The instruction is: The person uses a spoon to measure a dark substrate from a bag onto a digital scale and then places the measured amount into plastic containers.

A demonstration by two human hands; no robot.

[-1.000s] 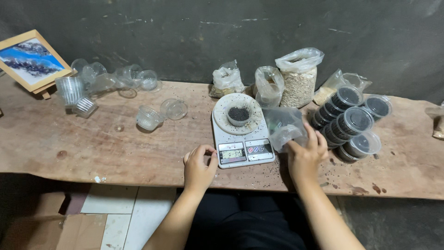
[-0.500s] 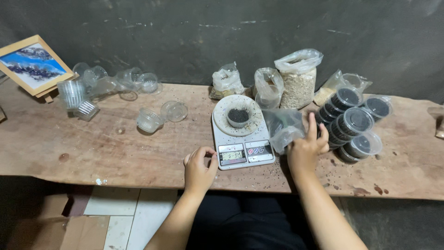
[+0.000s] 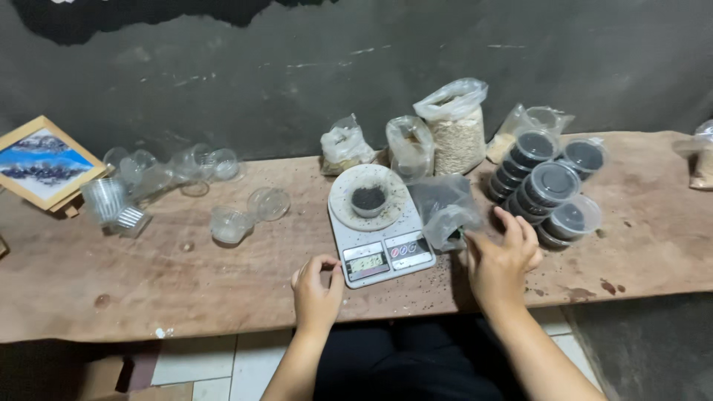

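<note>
**Two hands at a kitchen scale on a wooden bench**

The left hand (image 3: 316,286) rests on the bench (image 3: 186,282), fingers curled narrow with thumb and forefinger nearly meeting, holding nothing; its fingertips sit just beside the near left corner of the white scale (image 3: 377,232). Beyond that hand, on the scale's round plate, stands a small cup of dark seeds (image 3: 368,199). The right hand (image 3: 501,260) has its fingers spread, touching the lower edge of a crumpled clear plastic bag (image 3: 445,208) that lies between it and the scale. Just past its fingertips stand stacked lidded tubs of dark seeds (image 3: 546,189). Far off to the left hand's left lie empty clear cups (image 3: 230,223).
</note>
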